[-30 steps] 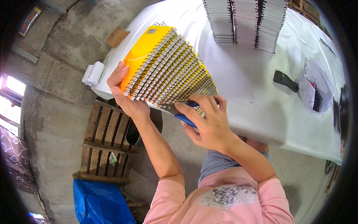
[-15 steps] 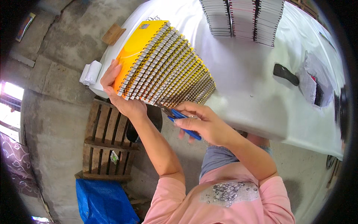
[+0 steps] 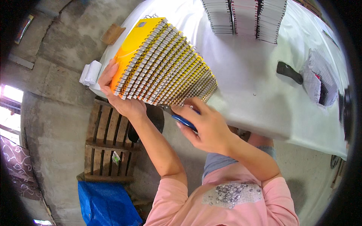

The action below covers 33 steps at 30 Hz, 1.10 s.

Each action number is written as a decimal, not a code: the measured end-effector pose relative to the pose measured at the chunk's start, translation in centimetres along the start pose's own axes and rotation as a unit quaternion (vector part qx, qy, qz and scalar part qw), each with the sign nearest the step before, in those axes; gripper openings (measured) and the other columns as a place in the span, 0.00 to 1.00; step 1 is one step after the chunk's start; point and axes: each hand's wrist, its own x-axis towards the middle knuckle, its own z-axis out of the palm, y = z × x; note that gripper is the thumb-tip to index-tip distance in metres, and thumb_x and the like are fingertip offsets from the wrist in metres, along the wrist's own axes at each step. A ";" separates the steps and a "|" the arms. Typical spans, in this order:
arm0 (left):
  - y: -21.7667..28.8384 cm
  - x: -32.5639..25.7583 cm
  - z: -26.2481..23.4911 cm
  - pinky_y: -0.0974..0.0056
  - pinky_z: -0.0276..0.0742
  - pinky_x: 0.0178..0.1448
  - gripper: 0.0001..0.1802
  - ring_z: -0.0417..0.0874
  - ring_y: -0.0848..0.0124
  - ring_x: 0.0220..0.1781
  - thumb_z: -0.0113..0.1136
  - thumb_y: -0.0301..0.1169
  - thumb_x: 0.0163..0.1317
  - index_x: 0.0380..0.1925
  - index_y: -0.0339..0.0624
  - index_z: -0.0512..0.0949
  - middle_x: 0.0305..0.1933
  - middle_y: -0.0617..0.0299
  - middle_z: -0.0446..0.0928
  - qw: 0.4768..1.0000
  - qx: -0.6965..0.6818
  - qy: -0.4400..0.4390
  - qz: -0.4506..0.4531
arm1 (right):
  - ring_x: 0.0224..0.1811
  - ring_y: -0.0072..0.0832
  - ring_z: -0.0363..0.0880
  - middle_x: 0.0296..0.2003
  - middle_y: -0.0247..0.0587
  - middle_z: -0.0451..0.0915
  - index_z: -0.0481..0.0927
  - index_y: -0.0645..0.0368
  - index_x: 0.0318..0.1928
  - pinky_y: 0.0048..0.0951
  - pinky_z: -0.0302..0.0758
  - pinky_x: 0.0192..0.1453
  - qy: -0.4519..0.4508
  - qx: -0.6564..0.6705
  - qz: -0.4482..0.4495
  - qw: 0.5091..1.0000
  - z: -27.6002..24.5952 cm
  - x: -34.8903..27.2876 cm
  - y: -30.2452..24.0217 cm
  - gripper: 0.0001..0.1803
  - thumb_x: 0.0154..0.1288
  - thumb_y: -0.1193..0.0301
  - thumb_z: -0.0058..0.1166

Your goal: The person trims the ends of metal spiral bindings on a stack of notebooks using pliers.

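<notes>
A tall stack of spiral notebooks (image 3: 162, 64) with yellow-orange covers leans across the near left edge of the white-covered table, its wire bindings facing me in rows. My left hand (image 3: 126, 105) is closed around the stack's lower left corner, the fingers along the top cover and the palm against the near ends. In my right hand (image 3: 205, 126) is a pair of blue-handled pliers (image 3: 183, 122), gripped with the fingers wrapped around the handles. The dark jaws of the pliers are at the near ends of the bindings, beside my left hand. Whether they bite on a wire cannot be made out.
Three piles of black- and red-bound notebooks (image 3: 245, 19) stand at the table's far side. A black pouch-like object (image 3: 289, 72) and a crumpled grey bag (image 3: 311, 81) lie to the right. A wooden pallet (image 3: 109, 147) and a blue tarp (image 3: 102, 203) are at lower left.
My right hand has turned and moved slightly up, with the pliers' handles now more covered by the fingers. The notebook stack and my left hand have shifted a little to the left.
</notes>
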 end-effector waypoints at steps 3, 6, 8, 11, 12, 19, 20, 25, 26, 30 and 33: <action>-0.4 -0.4 0.0 0.53 0.61 0.67 0.29 0.68 0.61 0.60 0.30 0.52 0.70 0.42 0.37 0.71 0.54 0.49 0.69 1.000 0.001 0.004 0.009 | 0.34 0.35 0.76 0.37 0.42 0.73 0.73 0.48 0.51 0.29 0.70 0.35 -0.097 0.345 0.219 0.908 -0.5 0.1 -0.1 0.20 0.56 0.68 0.56; -0.3 -0.2 0.0 0.53 0.59 0.68 0.28 0.67 0.60 0.61 0.31 0.51 0.70 0.41 0.38 0.71 0.54 0.49 0.68 1.000 0.000 0.000 0.021 | 0.37 0.36 0.75 0.38 0.42 0.72 0.72 0.48 0.53 0.33 0.70 0.39 -0.133 0.480 0.290 0.817 0.1 -0.5 -0.1 0.22 0.56 0.68 0.56; -0.4 0.0 -0.1 0.52 0.59 0.68 0.27 0.67 0.60 0.61 0.32 0.51 0.70 0.41 0.38 0.71 0.54 0.49 0.68 1.000 -0.017 -0.005 0.010 | 0.44 0.36 0.72 0.43 0.41 0.71 0.72 0.46 0.53 0.40 0.66 0.48 0.043 -0.027 0.005 0.999 0.4 -0.9 0.6 0.24 0.53 0.67 0.58; -0.3 -0.2 -0.1 0.52 0.59 0.68 0.27 0.66 0.59 0.61 0.33 0.52 0.69 0.42 0.38 0.71 0.54 0.49 0.68 1.000 -0.020 -0.007 0.009 | 0.49 0.36 0.68 0.47 0.40 0.69 0.73 0.45 0.52 0.45 0.61 0.52 0.054 -0.112 -0.036 0.992 0.1 -1.0 0.9 0.25 0.50 0.66 0.60; -0.4 -0.2 -0.1 0.52 0.59 0.68 0.27 0.66 0.59 0.61 0.33 0.52 0.69 0.42 0.38 0.71 0.54 0.49 0.68 1.000 -0.020 -0.007 0.008 | 0.49 0.36 0.68 0.47 0.40 0.69 0.73 0.45 0.52 0.45 0.61 0.52 0.054 -0.111 -0.035 0.992 0.1 -0.9 0.9 0.25 0.50 0.66 0.60; -0.1 -0.1 0.2 0.52 0.62 0.67 0.27 0.68 0.59 0.60 0.33 0.52 0.69 0.42 0.37 0.71 0.54 0.48 0.68 1.000 -0.014 -0.006 0.012 | 0.45 0.35 0.71 0.44 0.42 0.70 0.74 0.45 0.51 0.37 0.66 0.47 0.010 -0.057 -0.015 0.998 0.4 -0.7 0.7 0.22 0.52 0.68 0.58; -0.1 -0.2 0.2 0.52 0.63 0.66 0.27 0.68 0.59 0.59 0.33 0.52 0.69 0.42 0.38 0.70 0.54 0.48 0.68 1.000 -0.009 -0.007 0.016 | 0.43 0.35 0.72 0.43 0.42 0.71 0.74 0.45 0.50 0.33 0.68 0.45 -0.027 0.042 0.032 0.998 0.6 -0.9 0.8 0.21 0.53 0.68 0.57; 0.0 -0.3 0.4 0.52 0.63 0.66 0.26 0.69 0.59 0.59 0.33 0.51 0.69 0.43 0.38 0.70 0.54 0.48 0.68 1.000 -0.007 -0.003 0.015 | 0.44 0.35 0.72 0.43 0.43 0.71 0.74 0.46 0.51 0.33 0.68 0.46 -0.036 0.210 0.112 0.971 0.9 -1.5 1.2 0.21 0.54 0.67 0.58; 0.2 -0.3 0.4 0.52 0.63 0.66 0.26 0.69 0.59 0.58 0.33 0.50 0.70 0.43 0.39 0.70 0.54 0.48 0.68 1.000 -0.010 -0.007 0.006 | 0.44 0.36 0.72 0.43 0.43 0.71 0.74 0.46 0.51 0.32 0.68 0.46 -0.038 0.252 0.129 0.958 0.8 -1.5 1.2 0.21 0.54 0.67 0.58; -0.1 -0.1 0.1 0.53 0.64 0.66 0.25 0.69 0.60 0.58 0.33 0.50 0.70 0.43 0.39 0.70 0.54 0.48 0.68 1.000 0.004 -0.005 0.012 | 0.46 0.36 0.71 0.45 0.42 0.70 0.74 0.45 0.51 0.40 0.64 0.51 0.062 -0.060 -0.004 0.996 0.4 -1.9 1.4 0.24 0.51 0.67 0.60; 0.0 -0.1 0.4 0.54 0.66 0.64 0.25 0.70 0.61 0.57 0.31 0.49 0.70 0.43 0.39 0.70 0.53 0.49 0.68 1.000 0.022 0.003 0.020 | 0.48 0.35 0.70 0.47 0.40 0.69 0.74 0.44 0.52 0.46 0.60 0.53 0.066 -0.109 -0.029 0.991 0.4 -1.6 1.3 0.25 0.49 0.66 0.61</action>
